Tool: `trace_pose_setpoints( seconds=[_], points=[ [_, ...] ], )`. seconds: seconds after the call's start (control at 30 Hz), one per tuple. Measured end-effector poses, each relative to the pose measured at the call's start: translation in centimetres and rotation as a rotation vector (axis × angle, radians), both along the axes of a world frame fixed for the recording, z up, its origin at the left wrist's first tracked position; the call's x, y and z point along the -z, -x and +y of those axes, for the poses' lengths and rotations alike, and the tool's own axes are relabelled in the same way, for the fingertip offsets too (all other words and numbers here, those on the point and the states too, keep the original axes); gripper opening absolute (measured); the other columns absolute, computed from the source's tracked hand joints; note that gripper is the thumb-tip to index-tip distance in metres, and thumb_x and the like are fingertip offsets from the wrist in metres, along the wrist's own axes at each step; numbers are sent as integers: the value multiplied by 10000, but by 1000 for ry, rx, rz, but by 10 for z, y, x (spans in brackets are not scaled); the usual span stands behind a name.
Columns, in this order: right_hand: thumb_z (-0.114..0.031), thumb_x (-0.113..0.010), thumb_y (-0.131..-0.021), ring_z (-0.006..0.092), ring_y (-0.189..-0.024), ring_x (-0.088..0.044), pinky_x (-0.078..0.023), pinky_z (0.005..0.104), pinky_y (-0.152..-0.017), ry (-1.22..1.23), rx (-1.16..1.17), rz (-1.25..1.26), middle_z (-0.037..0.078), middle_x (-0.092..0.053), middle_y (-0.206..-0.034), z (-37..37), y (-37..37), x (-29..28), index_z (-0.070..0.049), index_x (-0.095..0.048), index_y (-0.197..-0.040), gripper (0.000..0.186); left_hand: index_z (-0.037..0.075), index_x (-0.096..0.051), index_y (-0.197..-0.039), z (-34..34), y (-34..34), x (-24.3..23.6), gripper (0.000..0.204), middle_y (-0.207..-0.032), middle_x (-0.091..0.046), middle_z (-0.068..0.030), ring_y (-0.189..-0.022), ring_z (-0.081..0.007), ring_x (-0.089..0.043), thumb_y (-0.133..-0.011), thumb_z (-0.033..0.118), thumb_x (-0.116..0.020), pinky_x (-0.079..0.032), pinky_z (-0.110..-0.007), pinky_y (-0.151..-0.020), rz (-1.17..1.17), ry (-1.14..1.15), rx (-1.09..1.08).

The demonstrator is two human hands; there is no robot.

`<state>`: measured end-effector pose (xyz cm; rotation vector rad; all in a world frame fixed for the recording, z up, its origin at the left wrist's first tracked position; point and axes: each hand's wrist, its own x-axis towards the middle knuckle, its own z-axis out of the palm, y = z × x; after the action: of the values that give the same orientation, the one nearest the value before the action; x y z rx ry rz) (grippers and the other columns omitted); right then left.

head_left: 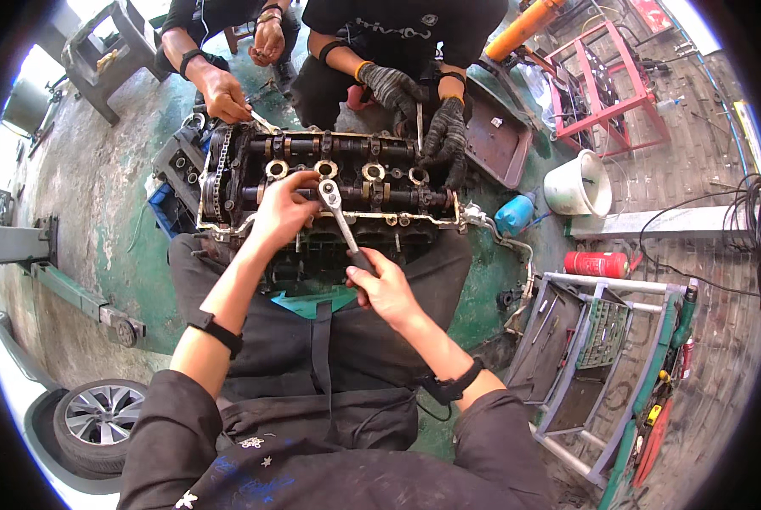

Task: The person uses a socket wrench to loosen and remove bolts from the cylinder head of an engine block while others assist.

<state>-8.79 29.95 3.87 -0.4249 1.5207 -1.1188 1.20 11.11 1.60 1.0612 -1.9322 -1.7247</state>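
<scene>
A cylinder head [261,208] with exposed camshafts and a timing chain [216,174] lies in front of my knees. My right hand [380,285] is wrapped round the dark handle of a ratchet wrench [336,208]. The ratchet's round head is over the near camshaft row. Beside that head, my left hand [284,211] has its fingers bent but apart, the index fingertip close to the tool; the ends of its lower fingers are partly hidden. Across from me, a co-worker's gloved hands [393,89] hold a slim metal tool [420,127]. Another person's bare hand [226,98] holds a wrench [264,121] at the far left corner.
A dark metal tray [516,157] lies beyond the right end. Further right are a white bucket [578,185], a blue bag [515,214], a red fire extinguisher [597,263] and a tool cart [559,425]. A car wheel [100,421] is at lower left, a grey stool [108,55] at upper left.
</scene>
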Motion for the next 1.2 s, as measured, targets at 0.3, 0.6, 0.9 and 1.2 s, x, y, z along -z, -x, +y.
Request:
trace_pose_setpoints(
  seconds=[0.3,0.6,0.9,1.2],
  points=[
    [-234,-610,-845,88,-552,-533,-452,247,-534,-54,-207,338,58,-631,-779,-5,50,-1,29,-520,-1205,454,55,-540,-1111,25,20,26,392,-867,-682,-96,-628,-94,-599,-739,-32,-630,-469,-240,-588,112,408,-260],
    [-176,-512,-923,202,-727,-638,-528,297,-632,52,-166,-187,129,-623,-980,-4,-10,11,1,-452,-1168,308,72,-627,-1027,21,17,43,317,-855,-671,-133,-780,-242,-670,-721,-8,-634,-515,-302,-655,177,467,-224],
    [-167,-515,-913,191,-744,-639,-512,277,-581,40,-35,-300,100,-622,-918,-25,-75,12,-69,-352,-1283,416,-4,-627,-1026,2,8,36,240,-859,-680,-116,-785,-108,-632,-787,17,-634,-501,-248,-717,172,292,-15],
    [-197,-635,-829,121,-606,-596,-427,222,-497,-103,-11,136,86,-657,-851,19,39,1,6,-465,-1231,481,-5,-580,-987,-3,7,27,259,-849,-670,-146,-818,-184,-660,-734,-13,-636,-496,-285,-710,91,313,36]
  ],
)
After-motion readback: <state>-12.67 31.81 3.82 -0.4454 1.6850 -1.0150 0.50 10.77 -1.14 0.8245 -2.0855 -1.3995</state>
